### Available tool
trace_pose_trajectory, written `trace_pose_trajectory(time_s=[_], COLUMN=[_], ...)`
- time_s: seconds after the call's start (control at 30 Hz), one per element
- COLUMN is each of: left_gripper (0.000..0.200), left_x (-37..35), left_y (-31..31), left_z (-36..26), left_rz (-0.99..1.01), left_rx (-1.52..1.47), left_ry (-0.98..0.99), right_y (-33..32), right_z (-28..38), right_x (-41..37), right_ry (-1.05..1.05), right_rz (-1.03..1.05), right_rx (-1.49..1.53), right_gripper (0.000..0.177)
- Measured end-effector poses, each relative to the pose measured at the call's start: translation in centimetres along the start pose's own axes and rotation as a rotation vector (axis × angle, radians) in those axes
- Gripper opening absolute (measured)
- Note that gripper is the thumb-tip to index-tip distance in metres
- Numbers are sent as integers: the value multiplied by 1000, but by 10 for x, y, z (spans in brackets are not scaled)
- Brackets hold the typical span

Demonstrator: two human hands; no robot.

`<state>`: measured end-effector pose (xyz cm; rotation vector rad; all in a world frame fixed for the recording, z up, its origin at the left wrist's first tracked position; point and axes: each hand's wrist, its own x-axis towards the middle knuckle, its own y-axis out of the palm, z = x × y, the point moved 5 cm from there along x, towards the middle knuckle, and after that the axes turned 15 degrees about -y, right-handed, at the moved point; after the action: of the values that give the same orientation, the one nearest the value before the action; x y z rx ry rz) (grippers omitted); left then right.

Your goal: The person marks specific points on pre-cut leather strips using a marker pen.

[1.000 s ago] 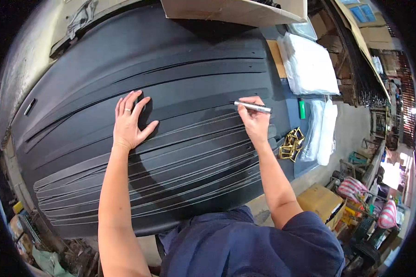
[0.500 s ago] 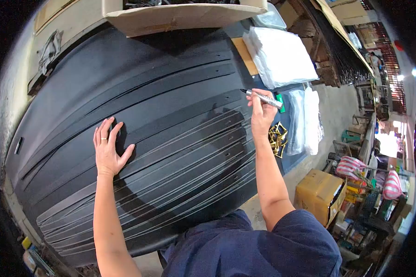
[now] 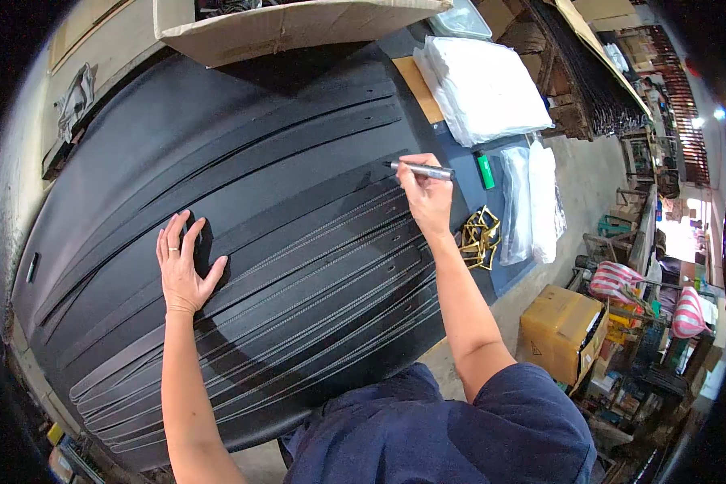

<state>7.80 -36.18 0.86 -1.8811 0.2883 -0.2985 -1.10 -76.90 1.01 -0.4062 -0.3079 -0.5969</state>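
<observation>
Several long black straps [image 3: 331, 234] lie side by side on a black-covered table [image 3: 137, 129], some with light stitching along their edges. My left hand [image 3: 187, 270] rests flat on the straps at the left, fingers spread, a ring on one finger. In my right hand [image 3: 427, 198] is a silver marker [image 3: 427, 170], its dark tip pointing left over the right end of an unstitched strap. Whether the tip touches the strap, I cannot tell. Just right of my right hand lie a green object [image 3: 485, 170] and a pile of brass-coloured buckles [image 3: 480, 238].
An open cardboard box [image 3: 298, 34] stands at the top edge. White plastic-wrapped packs [image 3: 488, 89] and clear bags [image 3: 518, 202] lie at the right. A brown carton [image 3: 558, 332] sits on the floor. A small black object [image 3: 32, 267] is at the far left.
My right hand has moved left with the marker, whose tip is now over the strap's end. The green object beside it shows more fully. My left hand stays spread on the straps.
</observation>
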Motion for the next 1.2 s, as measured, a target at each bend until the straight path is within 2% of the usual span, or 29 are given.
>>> trace_pose_trajectory(time_s=[0.27, 0.77, 0.87, 0.97, 1.07, 1.2], left_gripper=[69, 68, 68, 68, 68, 68], left_x=[0, 0, 0, 0, 0, 0], left_y=[0, -1, -1, -1, -2, -2], left_z=[-1, 0, 0, 0, -1, 0], left_rz=[1, -2, -7, -7, -3, 1], left_rx=[-7, -5, -3, -5, -4, -7], left_ry=[-7, -13, -5, -2, -7, -7], right_y=[12, 19, 16, 10, 9, 13], right_z=[-6, 14, 16, -14, -9, 2], right_x=[4, 8, 9, 1, 2, 5], right_ry=[-11, -69, -77, -27, 23, -61], right_rz=[94, 173, 161, -26, -8, 66], right_rx=[-57, -146, -202, 50, 48, -102], right_gripper=[16, 14, 13, 12, 11, 12])
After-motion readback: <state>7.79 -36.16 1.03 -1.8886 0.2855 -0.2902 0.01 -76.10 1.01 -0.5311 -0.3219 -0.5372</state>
